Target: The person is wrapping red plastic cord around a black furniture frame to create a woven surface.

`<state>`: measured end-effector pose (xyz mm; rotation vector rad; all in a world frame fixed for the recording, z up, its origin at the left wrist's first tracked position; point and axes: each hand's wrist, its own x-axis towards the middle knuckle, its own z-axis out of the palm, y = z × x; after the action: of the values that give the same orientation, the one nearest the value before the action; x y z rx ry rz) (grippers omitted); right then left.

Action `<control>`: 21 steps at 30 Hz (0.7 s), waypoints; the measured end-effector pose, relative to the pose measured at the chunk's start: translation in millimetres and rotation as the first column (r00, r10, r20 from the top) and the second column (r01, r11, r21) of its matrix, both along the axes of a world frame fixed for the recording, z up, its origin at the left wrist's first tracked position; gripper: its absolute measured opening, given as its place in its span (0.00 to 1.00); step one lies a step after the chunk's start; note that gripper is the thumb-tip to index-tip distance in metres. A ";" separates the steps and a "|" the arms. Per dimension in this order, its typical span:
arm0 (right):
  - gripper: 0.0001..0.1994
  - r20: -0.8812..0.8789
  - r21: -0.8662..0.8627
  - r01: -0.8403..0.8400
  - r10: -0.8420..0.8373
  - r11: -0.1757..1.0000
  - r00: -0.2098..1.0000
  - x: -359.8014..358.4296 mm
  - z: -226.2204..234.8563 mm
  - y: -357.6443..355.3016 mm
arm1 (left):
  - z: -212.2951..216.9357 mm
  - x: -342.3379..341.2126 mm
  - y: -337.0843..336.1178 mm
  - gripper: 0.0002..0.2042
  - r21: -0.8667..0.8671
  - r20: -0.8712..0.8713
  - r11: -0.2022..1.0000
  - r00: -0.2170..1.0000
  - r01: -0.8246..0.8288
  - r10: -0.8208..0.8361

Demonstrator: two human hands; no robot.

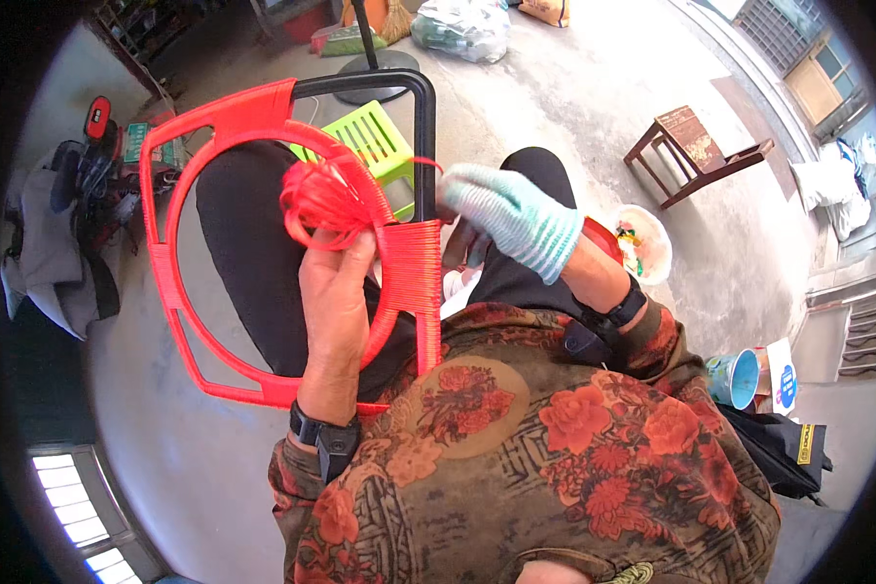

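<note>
A square metal frame with a round ring inside it stands across my lap. Red plastic cord point(414, 268) is wound tightly around most of it, while black tube point(424, 127) shows bare at the upper right corner. My left hand point(336, 292), without a glove, is inside the ring and grips a loose looped bundle of red cord point(323, 202). A strand runs from there across the bare tube to my right hand point(516, 214). That hand wears a pale striped knit glove; its fingers are closed at the strand's end, just right of the tube.
A green plastic stool point(372, 146) stands behind the frame. Farther right are a brown wooden stool point(689, 141) and a white bucket with scraps point(644, 238). A blue bucket point(735, 380) sits at my right. Left lies a grey-black item point(54, 238); bagged items point(460, 27) lie at the back.
</note>
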<state>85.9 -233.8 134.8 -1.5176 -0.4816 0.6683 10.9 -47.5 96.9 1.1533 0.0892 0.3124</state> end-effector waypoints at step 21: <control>0.11 -0.118 0.547 0.193 -0.153 0.814 0.981 30.6 -31.1 -41.0 | 0.1 0.1 2.8 0.08 -0.062 -0.061 0.994 0.994 0.090 -0.094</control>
<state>116.6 -274.8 103.7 -0.9618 -0.4307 0.3844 11.0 -44.7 97.0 1.1054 0.1003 0.1905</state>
